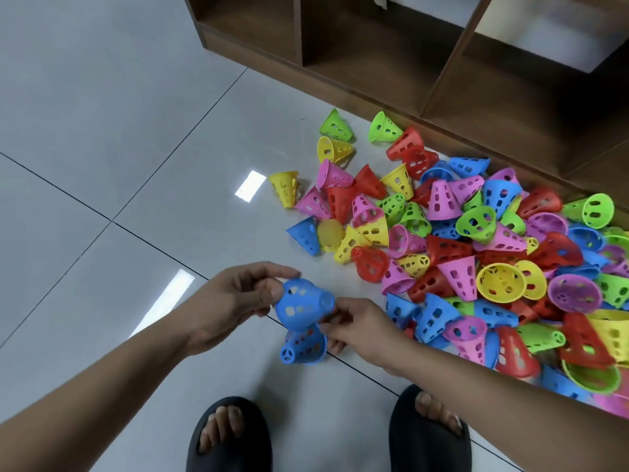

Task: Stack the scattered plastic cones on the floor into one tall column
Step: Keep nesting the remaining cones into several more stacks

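I am working with two blue cones in the lower middle of the frame. The upper blue cone (301, 303) lies on its side, and the left hand (231, 301) pinches its wide rim between thumb and curled fingers. Just below it is the lower blue cone (303, 345), small end pointing down-left. The right hand (357, 330) holds it by the wide rim with bent fingers. The two are touching or nearly so, but not yet nested.

I see no column anywhere, so I judge this the very start. Nearly everything is left: the pile of cones (476, 253) sprawls across the right of the frame on the tiled floor (102, 148), against the wooden shelf (425, 80) at upper right. Black slippers (231, 437) show at the bottom edge.
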